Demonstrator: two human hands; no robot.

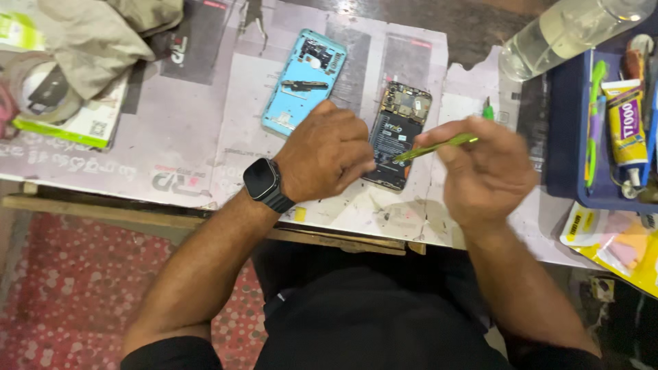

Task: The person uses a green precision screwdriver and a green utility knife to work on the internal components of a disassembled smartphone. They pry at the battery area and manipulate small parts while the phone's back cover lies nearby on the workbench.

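Note:
An opened phone [399,130] lies on the newspaper-covered table [205,137] with its black battery and circuit board showing. My left hand [325,152] rests beside it, fingers curled against the phone's left edge; a black smartwatch [263,182] is on that wrist. My right hand [483,168] grips a thin green tool [439,146], its tip pointing at the phone's lower right side. A light blue back cover [305,81] lies inner side up, just behind my left hand.
A blue tray [569,137] at the right holds a glue tube [627,123] and green tools. A clear plastic bottle [569,34] lies behind it. Cloth [103,34] and a tape roll [41,89] sit at far left. Yellow packets [617,247] lie at the right edge.

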